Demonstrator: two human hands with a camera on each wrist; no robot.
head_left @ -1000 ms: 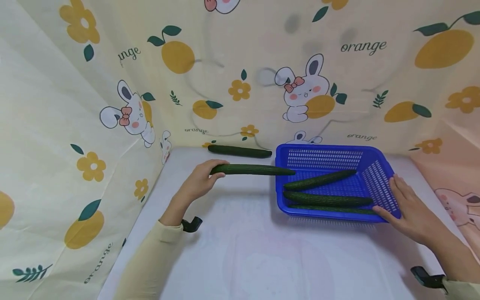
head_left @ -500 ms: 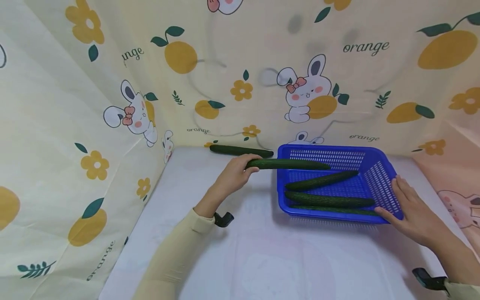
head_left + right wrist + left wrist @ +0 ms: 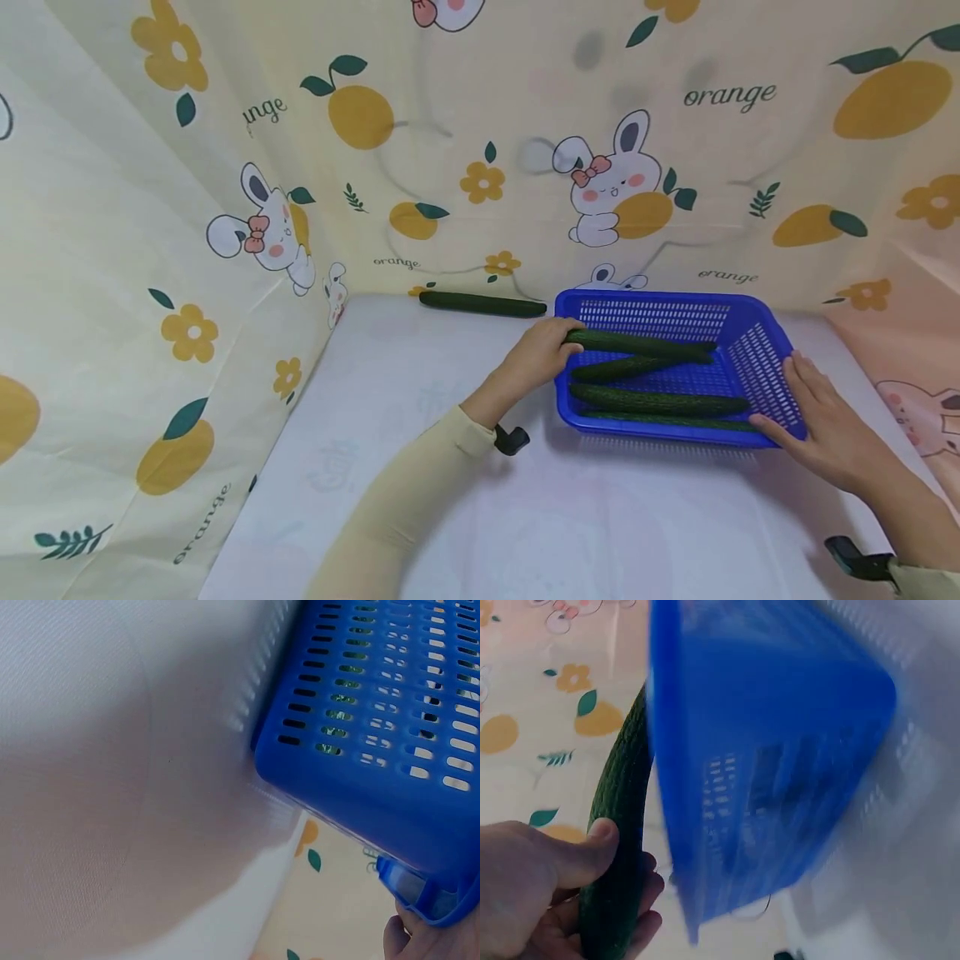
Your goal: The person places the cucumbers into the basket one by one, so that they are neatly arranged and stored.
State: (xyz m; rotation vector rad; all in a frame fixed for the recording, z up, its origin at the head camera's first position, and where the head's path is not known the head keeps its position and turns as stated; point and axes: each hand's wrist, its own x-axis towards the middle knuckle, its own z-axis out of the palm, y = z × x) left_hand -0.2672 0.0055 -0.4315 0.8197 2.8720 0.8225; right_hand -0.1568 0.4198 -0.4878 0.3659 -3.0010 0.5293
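Note:
My left hand (image 3: 536, 354) grips the near end of a dark green cucumber (image 3: 637, 343) at the left rim of a blue plastic basket (image 3: 652, 297). The far end of that cucumber reaches inside, overlapping another cucumber (image 3: 611, 369) in the head view. In the left wrist view, thumb and fingers wrap the cucumber (image 3: 619, 802) beside the basket wall (image 3: 780, 705). Two more cucumbers, one thick (image 3: 660, 400) and one partly hidden (image 3: 675, 421), lie along the basket's front. My right hand (image 3: 832, 433) rests on the basket's right rim, fingers extended.
Behind my left hand, a single cucumber (image 3: 483, 303) lies on the white tabletop (image 3: 525, 517) near the back edge. A patterned cloth (image 3: 480, 125) with rabbits and oranges hangs behind and at both sides.
My left hand has moved right, carrying its cucumber from left of the basket to over it, then lowering it inside. The right hand stays at the rim.

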